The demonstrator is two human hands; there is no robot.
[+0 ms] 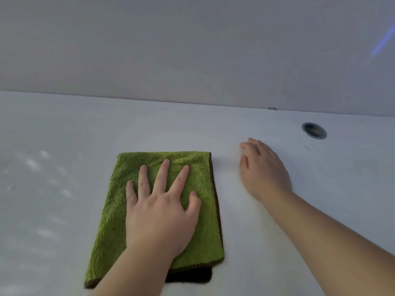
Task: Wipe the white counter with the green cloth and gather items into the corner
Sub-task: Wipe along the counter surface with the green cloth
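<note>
A folded green cloth (198, 221) with a dark brown edge lies flat on the white counter (64, 210), in the middle of the view. My left hand (160, 210) lies palm down on top of it, fingers spread, pressing it to the surface. My right hand (263, 169) rests on the bare counter to the right of the cloth, fingers curled loosely and pointing toward the back, holding nothing. The two hands are apart.
A plain grey-white wall (192, 50) rises along the counter's back edge. A round grey cable grommet (314, 130) is set into the counter at the back right. Faint light patches mark the counter on the left.
</note>
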